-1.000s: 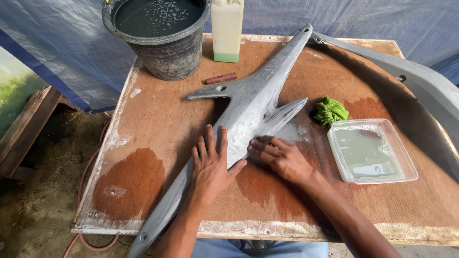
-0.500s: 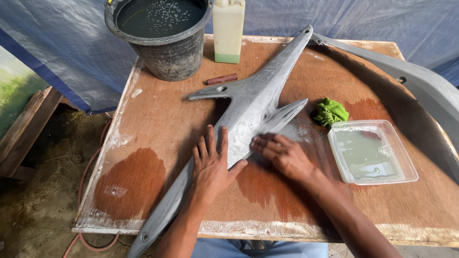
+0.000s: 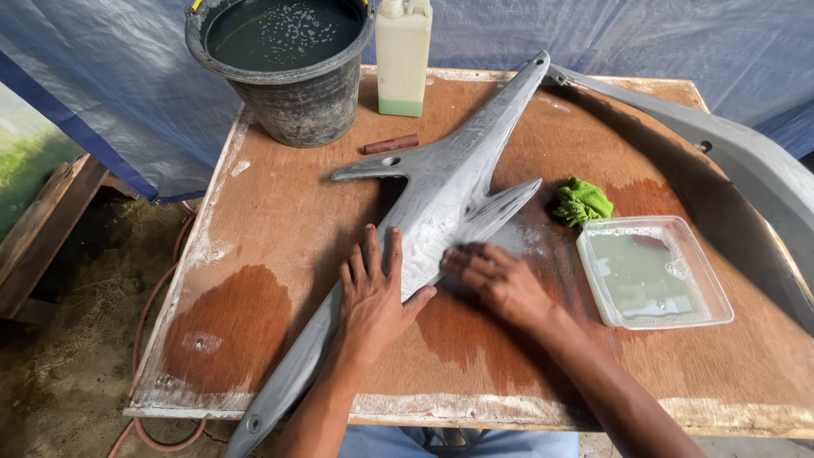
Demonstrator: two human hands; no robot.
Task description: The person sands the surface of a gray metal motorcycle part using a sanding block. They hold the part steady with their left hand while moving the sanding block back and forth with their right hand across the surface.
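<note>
Grey plastic body panel (image 3: 441,203), one long pointed piece with two side fins, lies diagonally across the wooden desk (image 3: 280,237), its narrow tail hanging past the near edge. Left hand (image 3: 373,293) rests flat on the panel's middle, fingers spread and gripping nothing. Right hand (image 3: 500,280) lies just beside it at the panel's near edge, fingers pressed down flat; whether anything sits under them cannot be told. One green cloth (image 3: 582,202) lies bunched near the right fin, touching one clear shallow tray (image 3: 655,273) of cloudy water. At the far edge stand one black bucket (image 3: 284,64) full of dark water and one pale plastic jug (image 3: 403,55). One small reddish-brown stick (image 3: 391,144) lies between the bucket and the panel. A second grey panel (image 3: 746,161) curves along the desk's right side. Wet patches darken the wood
</note>
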